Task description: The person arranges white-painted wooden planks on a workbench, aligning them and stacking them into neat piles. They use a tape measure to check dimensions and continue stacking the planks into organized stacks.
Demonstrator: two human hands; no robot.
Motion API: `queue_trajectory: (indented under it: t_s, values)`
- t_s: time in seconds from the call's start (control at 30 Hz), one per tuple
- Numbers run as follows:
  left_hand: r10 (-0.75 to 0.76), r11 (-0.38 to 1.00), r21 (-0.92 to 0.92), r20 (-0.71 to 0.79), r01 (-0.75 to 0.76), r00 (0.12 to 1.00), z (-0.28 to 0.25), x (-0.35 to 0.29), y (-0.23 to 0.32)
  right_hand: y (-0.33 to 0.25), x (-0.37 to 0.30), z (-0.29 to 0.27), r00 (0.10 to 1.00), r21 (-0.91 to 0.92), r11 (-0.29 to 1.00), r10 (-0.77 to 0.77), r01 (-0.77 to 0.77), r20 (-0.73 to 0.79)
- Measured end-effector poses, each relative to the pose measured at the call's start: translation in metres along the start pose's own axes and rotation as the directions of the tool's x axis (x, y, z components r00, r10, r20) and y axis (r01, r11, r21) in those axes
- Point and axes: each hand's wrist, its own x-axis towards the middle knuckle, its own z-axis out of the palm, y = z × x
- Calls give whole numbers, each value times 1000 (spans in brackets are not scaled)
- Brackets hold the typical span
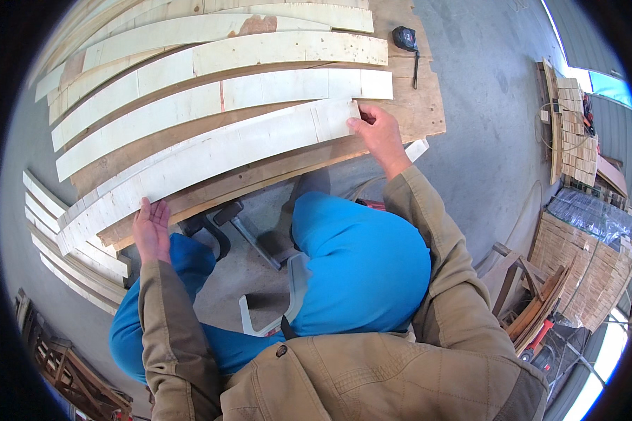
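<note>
A long, pale wooden strip (239,152) lies slantwise along the near side of a wooden worktable (414,105). My right hand (381,137) pinches its right end, thumb on top and the other fingers partly hidden. Lower down at the left, my left hand (152,228) holds the near edge of the same strip, fingertips against it. Beneath it another strip shows along its far edge. Beyond lie several similar pale strips (260,90) side by side, one crossed by a thin red line.
A black tape measure (404,38) rests on the table's far right. Below the near edge, a hammer (249,235) stands between my legs. More strips (70,245) are stacked at the left. Bundled wood (576,245) and a wooden frame (516,281) stand at the right.
</note>
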Motion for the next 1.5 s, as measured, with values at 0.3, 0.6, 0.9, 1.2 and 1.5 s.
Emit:
queue_trajectory:
  t_s: [0.3,0.6,0.9,1.2,1.5]
  values:
    - [-37,934,353,-45,51,998,20,-11,20,14,20,6,1000,18,1000,-11,11,-3]
    - [465,33,907,357,-419,810,58,-49,42,7,27,-2,987,6,1000,-12,11,158]
    - [-50,-256,809,536,-529,843,131,4,86,2,34,-4,978,-6,999,44,-44,202]
    - [-150,-354,731,571,-583,807,145,9,91,1,26,-15,958,65,997,11,-31,286]
    - [21,-420,634,723,-650,691,105,-25,63,-9,-11,-17,981,-31,997,-58,65,183]
